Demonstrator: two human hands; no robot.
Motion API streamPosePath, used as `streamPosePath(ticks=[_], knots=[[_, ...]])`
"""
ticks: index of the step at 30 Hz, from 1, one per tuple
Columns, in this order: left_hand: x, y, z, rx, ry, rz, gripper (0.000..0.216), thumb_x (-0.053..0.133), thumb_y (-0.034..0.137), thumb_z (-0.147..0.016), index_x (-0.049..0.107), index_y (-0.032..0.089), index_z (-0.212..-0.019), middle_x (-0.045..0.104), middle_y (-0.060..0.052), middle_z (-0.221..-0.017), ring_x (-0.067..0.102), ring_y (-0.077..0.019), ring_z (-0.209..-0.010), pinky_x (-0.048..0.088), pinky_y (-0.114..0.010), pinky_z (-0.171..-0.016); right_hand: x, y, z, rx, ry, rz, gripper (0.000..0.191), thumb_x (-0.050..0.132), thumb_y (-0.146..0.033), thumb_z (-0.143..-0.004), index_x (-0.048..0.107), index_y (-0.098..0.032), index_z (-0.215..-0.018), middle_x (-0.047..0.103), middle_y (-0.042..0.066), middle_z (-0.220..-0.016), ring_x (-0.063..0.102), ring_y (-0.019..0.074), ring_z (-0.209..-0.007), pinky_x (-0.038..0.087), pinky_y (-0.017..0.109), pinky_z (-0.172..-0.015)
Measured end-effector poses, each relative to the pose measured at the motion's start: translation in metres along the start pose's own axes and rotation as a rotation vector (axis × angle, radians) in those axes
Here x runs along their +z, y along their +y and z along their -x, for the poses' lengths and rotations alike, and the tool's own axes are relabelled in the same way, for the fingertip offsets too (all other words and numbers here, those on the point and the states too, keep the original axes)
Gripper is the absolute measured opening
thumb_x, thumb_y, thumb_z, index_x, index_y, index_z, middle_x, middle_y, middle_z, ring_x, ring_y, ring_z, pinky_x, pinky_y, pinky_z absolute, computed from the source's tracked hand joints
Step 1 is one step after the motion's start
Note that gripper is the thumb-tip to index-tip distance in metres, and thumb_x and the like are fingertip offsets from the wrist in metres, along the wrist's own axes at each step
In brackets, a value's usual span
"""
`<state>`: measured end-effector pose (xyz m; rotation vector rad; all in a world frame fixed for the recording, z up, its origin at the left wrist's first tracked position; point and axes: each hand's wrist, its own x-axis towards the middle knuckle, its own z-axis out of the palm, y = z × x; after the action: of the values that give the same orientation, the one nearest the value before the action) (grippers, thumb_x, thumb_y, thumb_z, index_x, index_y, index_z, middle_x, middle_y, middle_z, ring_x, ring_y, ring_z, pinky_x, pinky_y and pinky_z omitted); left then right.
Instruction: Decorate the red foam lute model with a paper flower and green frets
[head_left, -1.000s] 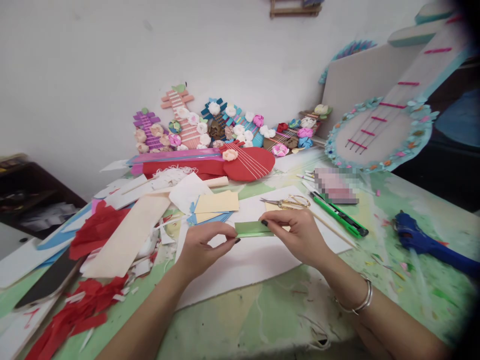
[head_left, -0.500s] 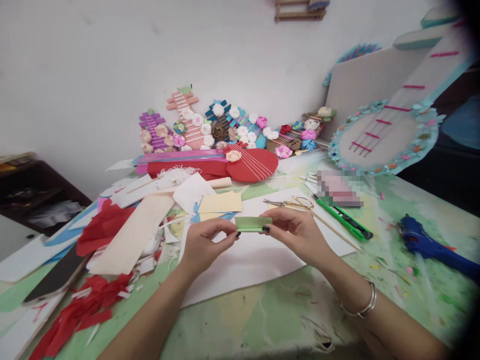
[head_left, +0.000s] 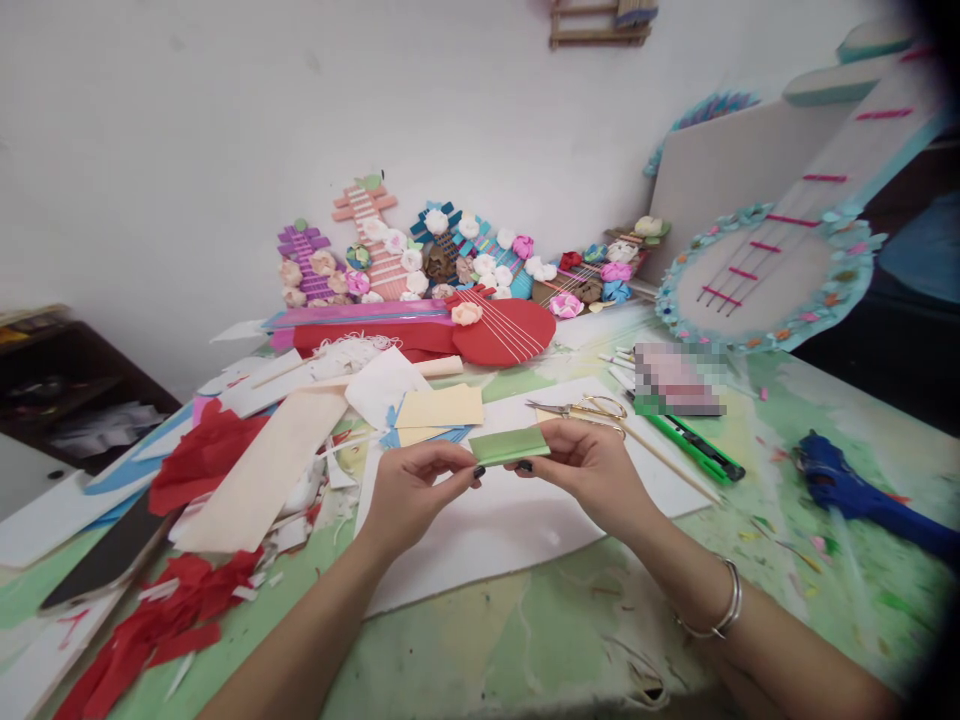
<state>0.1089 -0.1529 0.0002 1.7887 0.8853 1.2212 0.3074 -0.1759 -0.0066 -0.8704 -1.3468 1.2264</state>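
Observation:
A small folded strip of green paper (head_left: 510,445) is held between both hands above a white sheet (head_left: 517,510). My left hand (head_left: 412,490) pinches its left end with thumb and fingertips. My right hand (head_left: 592,465) holds the right end, its fingers curled under and round the strip. A silver bangle (head_left: 716,605) sits on my right wrist. The strip is tilted slightly, its right end higher.
Gold scissors (head_left: 581,408), a green utility knife (head_left: 694,445) and a blue glue gun (head_left: 855,490) lie to the right. Red paper scraps (head_left: 195,460), cream card (head_left: 262,480) and other sheets cover the left. Paper guitars with flowers (head_left: 450,270) line the wall.
The green strip has been lifted a little and turned slightly in both hands. My right fingers have shifted under it. The camera has moved a bit.

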Motion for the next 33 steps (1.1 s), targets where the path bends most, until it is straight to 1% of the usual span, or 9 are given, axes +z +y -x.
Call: streamPosePath(ticks=[3,7,9,13,15,17,20,26,33], knots=[[0.0011,-0.0011,0.0003,-0.050,0.007,0.008,0.006,0.067,0.008,-0.067,0.068,0.013,-0.066,0.068,-0.002,-0.060,0.064,-0.0117,-0.055,0.054,-0.020,-0.056,0.0007,-0.0001,-0.0001,0.005,0.016,-0.008,0.028,0.072,-0.026,-0.067,0.069,-0.016,-0.094,0.071,0.006,-0.084,0.067,0.0188,-0.079,0.055,0.033,-0.074],[0.0035,-0.0016,0.0009,-0.137,0.020,0.029,0.003,0.068,0.010,-0.067,0.067,0.013,-0.067,0.067,-0.002,-0.057,0.064,-0.0117,-0.053,0.053,-0.019,-0.053,0.0020,0.0004,0.0000,-0.011,0.026,0.000,0.024,0.070,-0.025,-0.070,0.068,-0.016,-0.092,0.071,0.005,-0.084,0.067,0.0188,-0.080,0.055,0.033,-0.074],[0.0048,-0.0016,0.0012,-0.141,0.030,0.033,0.002,0.069,0.011,-0.068,0.067,0.013,-0.067,0.068,-0.002,-0.057,0.064,-0.0119,-0.053,0.053,-0.020,-0.054,0.0030,0.0014,0.0000,-0.024,0.045,-0.011,0.024,0.069,-0.024,-0.070,0.066,-0.016,-0.092,0.071,0.005,-0.085,0.067,0.0188,-0.080,0.055,0.032,-0.074],[0.0066,-0.0025,0.0016,-0.036,0.087,-0.009,0.004,0.068,0.009,-0.067,0.067,0.014,-0.068,0.068,-0.001,-0.060,0.064,-0.0117,-0.057,0.054,-0.020,-0.058,0.0045,0.0032,0.0000,-0.059,0.146,-0.063,0.030,0.070,-0.020,-0.070,0.054,-0.019,-0.096,0.071,0.002,-0.078,0.067,0.0166,-0.076,0.053,0.028,-0.069],[0.0070,-0.0039,0.0019,0.014,0.119,-0.027,0.007,0.068,0.008,-0.067,0.067,0.014,-0.068,0.068,-0.001,-0.062,0.064,-0.0117,-0.058,0.054,-0.020,-0.059,0.0046,0.0032,0.0003,-0.082,0.199,-0.062,0.031,0.069,-0.019,-0.071,0.049,-0.021,-0.093,0.071,-0.001,-0.074,0.068,0.0157,-0.073,0.053,0.026,-0.066],[0.0072,-0.0054,0.0024,0.044,0.144,-0.036,0.008,0.067,0.007,-0.067,0.067,0.015,-0.069,0.068,-0.001,-0.063,0.064,-0.0118,-0.059,0.054,-0.020,-0.059,0.0046,0.0028,0.0009,-0.105,0.246,-0.046,0.027,0.068,-0.019,-0.071,0.047,-0.021,-0.087,0.071,-0.001,-0.071,0.068,0.0156,-0.072,0.053,0.025,-0.065],[0.0070,-0.0069,0.0033,0.082,0.150,-0.064,0.008,0.067,0.007,-0.068,0.066,0.015,-0.069,0.068,-0.001,-0.064,0.064,-0.0125,-0.061,0.055,-0.021,-0.060,0.0051,0.0022,0.0021,-0.132,0.295,-0.022,0.023,0.068,-0.021,-0.072,0.047,-0.020,-0.081,0.070,0.000,-0.067,0.068,0.0166,-0.069,0.054,0.026,-0.064],[0.0066,-0.0080,0.0051,0.209,0.134,-0.167,0.006,0.066,0.011,-0.070,0.066,0.016,-0.070,0.068,-0.003,-0.067,0.064,-0.0144,-0.065,0.054,-0.025,-0.063,0.0078,0.0020,0.0038,-0.148,0.343,-0.041,0.020,0.070,-0.022,-0.070,0.052,-0.018,-0.076,0.070,0.002,-0.068,0.069,0.0182,-0.068,0.058,0.031,-0.065],[0.0063,-0.0088,0.0065,0.332,0.178,-0.322,0.007,0.066,0.012,-0.071,0.066,0.019,-0.068,0.070,-0.002,-0.067,0.066,-0.0157,-0.067,0.055,-0.027,-0.064,0.0071,0.0066,0.0027,-0.156,0.392,-0.064,0.016,0.071,-0.024,-0.069,0.057,-0.017,-0.075,0.071,0.002,-0.070,0.069,0.0197,-0.069,0.060,0.034,-0.065]])
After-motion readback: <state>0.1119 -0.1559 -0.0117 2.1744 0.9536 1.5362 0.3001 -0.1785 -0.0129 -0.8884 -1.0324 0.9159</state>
